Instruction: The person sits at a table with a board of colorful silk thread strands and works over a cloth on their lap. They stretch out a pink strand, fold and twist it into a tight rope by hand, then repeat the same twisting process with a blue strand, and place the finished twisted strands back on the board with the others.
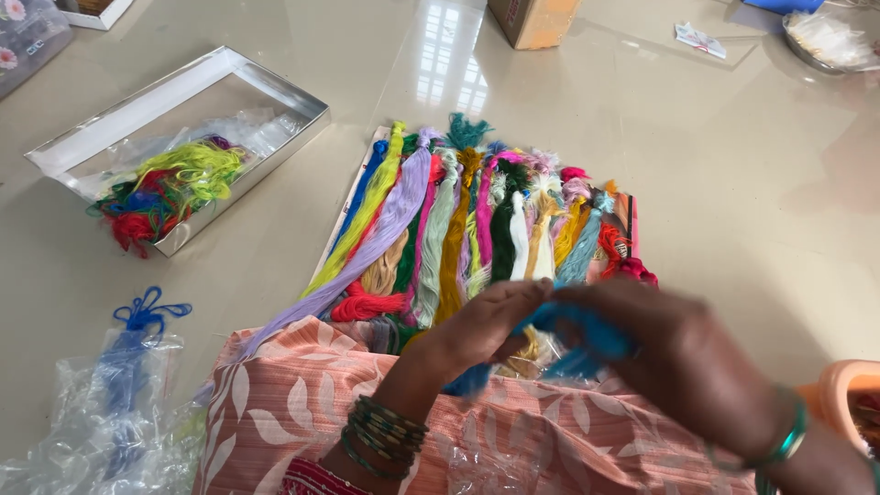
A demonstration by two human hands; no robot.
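Two hands: I see both meet over the lap.
Left hand: fingers pinch the bright blue thread skein, which keeps the strands taut.
Right hand: fingers curled round the same skein.
Sorted row: many-coloured thread skeins lie side by side on a flat board, so that each colour shows.
Spare tangle: kept in the shallow silver box.

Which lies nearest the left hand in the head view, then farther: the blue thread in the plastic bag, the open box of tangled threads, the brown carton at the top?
From the left hand:
1. Blue thread in the plastic bag, lower left.
2. Open box of tangled threads, upper left.
3. Brown carton, top edge, farthest.
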